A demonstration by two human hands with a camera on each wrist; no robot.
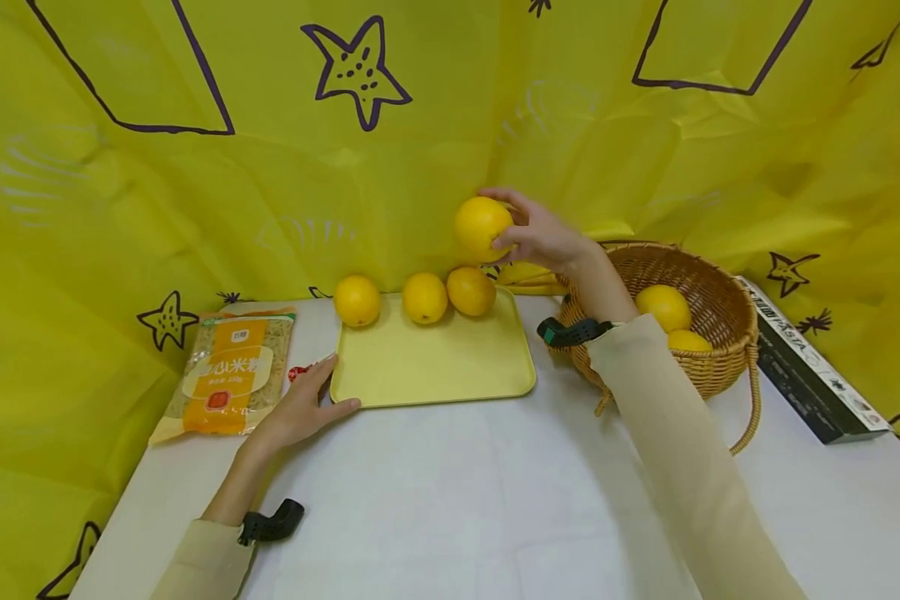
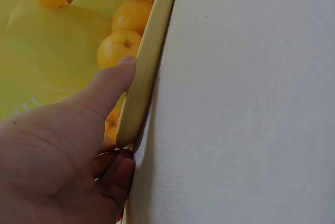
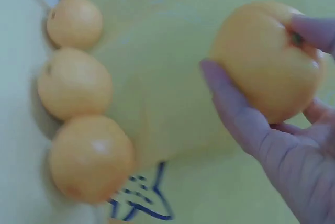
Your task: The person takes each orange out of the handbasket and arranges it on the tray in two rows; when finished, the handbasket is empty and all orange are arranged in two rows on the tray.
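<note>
My right hand (image 1: 543,237) holds an orange (image 1: 483,227) in the air above the back edge of a pale yellow tray (image 1: 435,367), with fingers and thumb round the fruit. In the right wrist view, the green stem spot of the held orange (image 3: 267,62) shows beside a fingertip. Three more oranges sit in a row along the tray's back edge, among them a left orange (image 1: 357,301), a middle orange (image 1: 425,297) and a right orange (image 1: 471,291). At the tray's front left corner, my left hand (image 1: 300,412) holds the rim, thumb on the front edge (image 2: 144,77), fingers at the side.
A wicker basket (image 1: 720,292) with oranges (image 1: 663,307) inside stands right of the tray, its handle hanging down in front. Beyond it lies a black and white pasta box (image 1: 817,367). Left of the tray is a bag of noodles (image 1: 228,375). A yellow patterned cloth (image 1: 435,167) hangs behind the white table (image 1: 450,492).
</note>
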